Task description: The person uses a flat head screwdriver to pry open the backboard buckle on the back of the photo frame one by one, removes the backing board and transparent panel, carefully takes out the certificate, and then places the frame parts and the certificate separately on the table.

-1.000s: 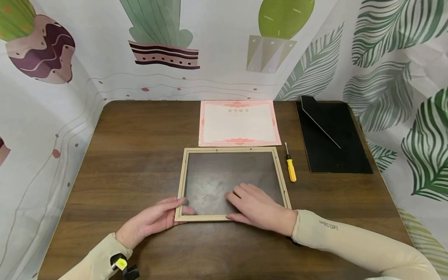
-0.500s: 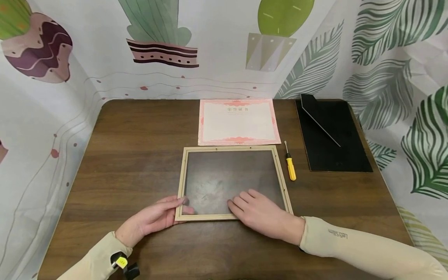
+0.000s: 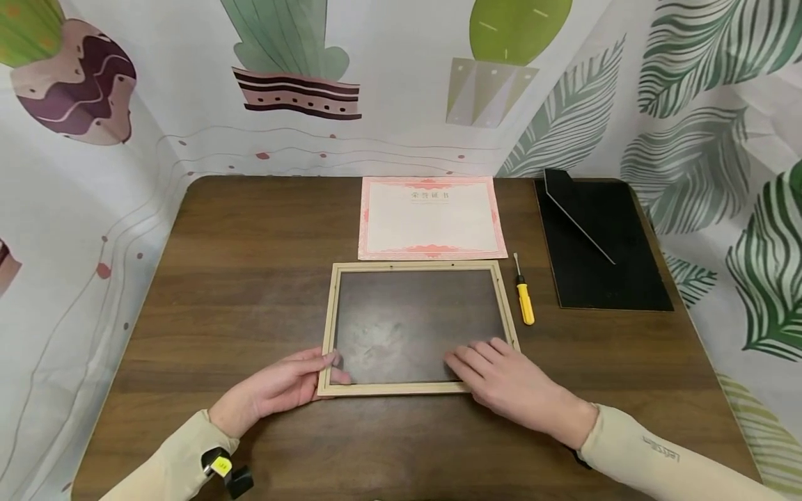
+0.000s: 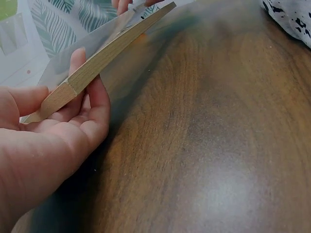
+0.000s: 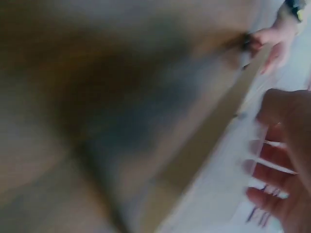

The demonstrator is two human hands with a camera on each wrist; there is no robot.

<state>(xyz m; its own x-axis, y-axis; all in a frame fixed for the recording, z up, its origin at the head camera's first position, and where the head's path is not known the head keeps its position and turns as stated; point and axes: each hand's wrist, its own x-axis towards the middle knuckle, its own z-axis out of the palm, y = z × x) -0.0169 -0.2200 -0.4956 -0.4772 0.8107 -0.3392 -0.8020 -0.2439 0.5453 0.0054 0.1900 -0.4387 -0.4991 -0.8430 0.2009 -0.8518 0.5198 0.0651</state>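
A light wooden picture frame [image 3: 401, 390] with a clear pane [image 3: 413, 320] lies in front of me in the head view. My left hand [image 3: 282, 386] grips its near left corner, thumb on top and fingers underneath, visible through the pane. In the left wrist view, the left hand [image 4: 63, 126] holds this wooden edge [image 4: 107, 58] a little off the table. My right hand [image 3: 514, 383] hovers over the near right part, its fingertips above the pane. The blurred right wrist view shows the right hand [image 5: 286, 155] with loosely bent fingers, pinching nothing.
A pink-bordered certificate [image 3: 432, 226] lies just behind the frame. To the right is a screwdriver [image 3: 524, 299] with a yellow handle. Farther right lies a black backing board [image 3: 601, 278] with its stand raised. A patterned cloth [image 3: 401, 139] borders the table [image 3: 244, 250].
My right hand has slid rightward along the near side of the frame, its thumb leaving the near edge. The left hand keeps its grip on the corner, and the frame stays in place.
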